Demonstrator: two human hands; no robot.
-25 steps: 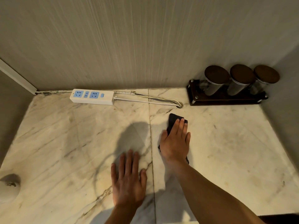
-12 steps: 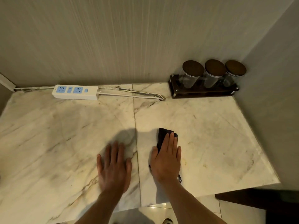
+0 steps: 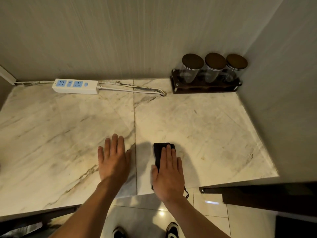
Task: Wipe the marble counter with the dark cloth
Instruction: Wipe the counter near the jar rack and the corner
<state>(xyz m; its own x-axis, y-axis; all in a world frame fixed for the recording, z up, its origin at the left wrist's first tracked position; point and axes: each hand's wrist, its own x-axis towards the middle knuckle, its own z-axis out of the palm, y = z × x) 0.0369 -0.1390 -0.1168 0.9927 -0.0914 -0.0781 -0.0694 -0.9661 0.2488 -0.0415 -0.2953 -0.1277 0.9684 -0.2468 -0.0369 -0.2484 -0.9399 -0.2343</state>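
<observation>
The marble counter (image 3: 205, 127) is pale with brown veins and a seam down its middle. A dark cloth (image 3: 158, 152) lies folded on it just right of the seam, near the front edge. My right hand (image 3: 169, 174) presses flat on top of the cloth, fingers together, covering most of it; only its far end and a loop at the wrist show. My left hand (image 3: 114, 158) rests flat on the bare marble left of the seam, fingers spread, holding nothing.
A white power strip (image 3: 75, 86) with its cable (image 3: 137, 88) lies along the back wall. A dark wooden rack (image 3: 205, 86) with three lidded glass jars stands in the back right corner. Walls close the back and right. The floor and my shoes show below the front edge.
My right hand has dragged the cloth from near the back of the counter toward the front edge. My left hand has stayed flat on the marble, and the view has pulled back.
</observation>
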